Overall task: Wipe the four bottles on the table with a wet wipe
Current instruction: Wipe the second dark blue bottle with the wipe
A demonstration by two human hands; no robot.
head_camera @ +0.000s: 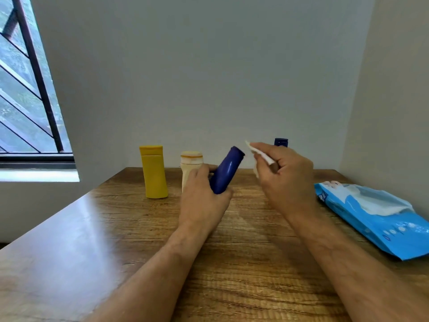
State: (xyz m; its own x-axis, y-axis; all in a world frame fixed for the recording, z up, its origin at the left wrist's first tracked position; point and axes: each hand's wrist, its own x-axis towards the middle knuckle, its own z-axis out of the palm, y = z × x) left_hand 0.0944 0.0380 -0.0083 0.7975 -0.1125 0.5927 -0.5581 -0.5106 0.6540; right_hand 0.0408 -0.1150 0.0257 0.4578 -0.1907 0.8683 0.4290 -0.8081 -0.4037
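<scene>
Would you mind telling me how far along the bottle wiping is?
Finished bottles can't be judged from this view. In hand: left hand holds the tilted blue bottle; right hand pinches the wipe beside it. Yellow bottle, cream bottle and dark blue bottle stand untouched.

Soft window (pixel 27 89) daylight, tabletop (pixel 92 217) glare, wide-angle distortion

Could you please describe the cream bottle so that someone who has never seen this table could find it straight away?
Look to the far edge of the wooden table, against the wall. The cream bottle stands upright there, right of the yellow bottle and just behind the left hand. It alone is pale, with an orange-tinged round cap; its neighbours are yellow and dark blue.
</scene>
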